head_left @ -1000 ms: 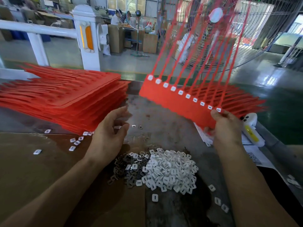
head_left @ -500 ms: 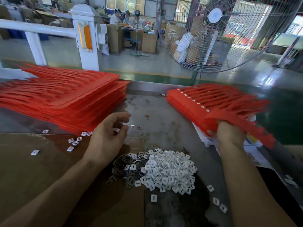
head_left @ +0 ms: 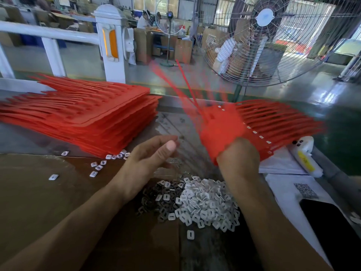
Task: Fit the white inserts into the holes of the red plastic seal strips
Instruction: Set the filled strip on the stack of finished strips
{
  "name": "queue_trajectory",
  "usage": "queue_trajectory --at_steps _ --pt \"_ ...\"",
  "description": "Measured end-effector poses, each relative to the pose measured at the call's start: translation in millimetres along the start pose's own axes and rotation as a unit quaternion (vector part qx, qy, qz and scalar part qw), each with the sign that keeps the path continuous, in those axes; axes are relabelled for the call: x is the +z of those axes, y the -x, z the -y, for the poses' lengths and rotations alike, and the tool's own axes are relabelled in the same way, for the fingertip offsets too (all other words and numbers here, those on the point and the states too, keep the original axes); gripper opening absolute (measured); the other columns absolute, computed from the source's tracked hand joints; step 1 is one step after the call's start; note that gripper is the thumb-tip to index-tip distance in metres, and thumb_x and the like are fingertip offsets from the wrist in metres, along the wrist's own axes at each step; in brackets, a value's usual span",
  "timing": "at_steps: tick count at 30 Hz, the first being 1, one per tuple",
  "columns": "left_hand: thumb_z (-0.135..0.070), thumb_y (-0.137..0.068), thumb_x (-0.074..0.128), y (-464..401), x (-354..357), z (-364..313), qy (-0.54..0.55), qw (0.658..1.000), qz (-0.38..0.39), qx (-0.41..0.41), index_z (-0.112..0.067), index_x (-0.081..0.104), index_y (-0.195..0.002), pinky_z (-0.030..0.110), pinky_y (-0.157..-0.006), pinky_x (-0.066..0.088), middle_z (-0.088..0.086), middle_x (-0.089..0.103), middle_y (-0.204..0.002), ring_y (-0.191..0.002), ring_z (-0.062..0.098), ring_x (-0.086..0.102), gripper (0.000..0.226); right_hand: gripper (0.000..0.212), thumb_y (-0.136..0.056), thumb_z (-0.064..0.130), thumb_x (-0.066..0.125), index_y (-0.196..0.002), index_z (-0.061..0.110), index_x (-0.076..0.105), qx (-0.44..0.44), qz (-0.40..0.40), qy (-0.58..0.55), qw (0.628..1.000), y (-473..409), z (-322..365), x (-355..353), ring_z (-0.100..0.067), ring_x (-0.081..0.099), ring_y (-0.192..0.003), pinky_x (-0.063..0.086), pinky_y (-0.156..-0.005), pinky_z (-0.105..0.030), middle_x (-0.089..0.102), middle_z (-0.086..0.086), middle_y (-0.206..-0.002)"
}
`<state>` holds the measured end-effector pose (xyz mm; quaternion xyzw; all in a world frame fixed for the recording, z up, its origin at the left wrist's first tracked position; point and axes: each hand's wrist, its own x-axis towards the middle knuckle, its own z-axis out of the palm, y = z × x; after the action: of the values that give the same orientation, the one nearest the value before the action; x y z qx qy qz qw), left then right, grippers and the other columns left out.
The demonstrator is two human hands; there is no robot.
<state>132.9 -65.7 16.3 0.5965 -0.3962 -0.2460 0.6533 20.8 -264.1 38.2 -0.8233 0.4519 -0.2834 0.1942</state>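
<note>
Far out beyond the fingertips of the left hand, to their left, a tall stack of red seal strips (head_left: 82,116) lies flat on the worktable (head_left: 175,122), with its thin tails fanning away toward the white railing (head_left: 48,34). A few loose white inserts (head_left: 97,166) are scattered just under the near edge of that stack, on the brown cardboard (head_left: 39,192) that the left forearm crosses.

The left hand (head_left: 148,159) hovers above the table with the palm turned inward. Its fingers are straight and lying close together, the thumb is raised beside them, and they hold nothing.

Just below and between the two wrists sits the main heap of white inserts (head_left: 207,204), with a patch of darker, grey pieces (head_left: 156,200) touching its left side and one stray insert lying on the table nearer the body.

The right hand (head_left: 237,157) is seen from the back, curled round the near edge of a blurred red seal strip sheet (head_left: 220,130). The fingertips are hidden behind the sheet, so I cannot tell how they lie. The sheet's thin tails streak up and away from the knuckles. Right of those fingers, a second pile of red strips (head_left: 277,122) lies flat, with a row of white inserts already seated along its near edge. Beyond it, further right, a white and yellow handheld device (head_left: 304,155) rests on white papers (head_left: 283,184), and a dark phone (head_left: 332,231) lies near the right forearm. A large wire-caged fan (head_left: 261,36) stands behind the table.
</note>
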Motion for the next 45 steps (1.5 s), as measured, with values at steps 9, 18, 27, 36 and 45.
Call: queue_trajectory --at_steps 9,18,27,36,45 --pt "-0.04 -0.094 0.065 -6.7 -4.3 5.6 0.122 0.991 -0.021 -0.051 -0.031 0.069 -0.124 0.056 -0.083 0.06 0.011 0.072 -0.121 -0.108 0.039 0.07 0.032 0.024 -0.099 0.015 0.057 -0.123 0.012 0.058 -0.063 -0.01 -0.077 0.995 -4.9 -14.2 5.1 -0.037 0.065 -0.097 0.044 -0.076 -0.038 0.071 -0.015 -0.105" --pt "-0.005 -0.102 0.053 -10.1 -17.4 16.2 -0.005 0.994 -0.11 0.012 -0.035 0.069 -0.117 0.041 -0.082 0.061 -0.001 0.075 -0.114 -0.107 0.021 0.072 0.037 0.013 -0.086 0.019 0.074 -0.097 0.024 0.078 0.026 0.161 -0.33 0.93 -19.1 -42.6 -13.5 -0.013 0.075 -0.079 0.06 -0.059 -0.032 0.08 0.003 -0.089" --pt "-0.004 -0.098 0.061 -13.9 -21.2 13.8 0.009 0.976 -0.219 -0.015 -0.024 0.07 -0.119 0.035 -0.067 0.062 -0.009 0.076 -0.101 -0.094 0.011 0.074 0.03 0.014 -0.091 0.035 0.073 -0.093 0.022 0.079 -0.012 0.292 -0.388 0.874 -12.1 -47.0 -25.6 -0.029 0.073 -0.059 0.045 -0.041 -0.026 0.076 -0.021 -0.077" --pt "-0.013 -0.099 0.062 -14.6 -19.6 15.8 0.034 0.979 -0.2 -0.026 -0.031 0.069 -0.115 0.022 -0.051 0.055 -0.004 0.078 -0.094 -0.072 0.013 0.075 0.024 0.011 -0.088 0.033 0.073 -0.089 0.024 0.079 -0.025 0.253 -0.416 0.873 -18.8 -53.8 -16.5 -0.028 0.067 -0.05 0.044 -0.039 -0.025 0.071 -0.017 -0.066" --pt "-0.004 -0.101 0.055 -15.3 -18.8 15.5 0.061 0.989 -0.131 -0.025 -0.024 0.033 -0.156 0.043 -0.068 0.063 0.001 0.072 -0.12 -0.101 0.023 0.073 0.062 0.012 -0.092 0.028 0.07 -0.095 0.018 0.076 -0.04 0.17 -0.439 0.881 -29.5 -59.1 -19.6 -0.028 0.067 -0.051 0.043 -0.039 -0.026 0.074 -0.015 -0.077"
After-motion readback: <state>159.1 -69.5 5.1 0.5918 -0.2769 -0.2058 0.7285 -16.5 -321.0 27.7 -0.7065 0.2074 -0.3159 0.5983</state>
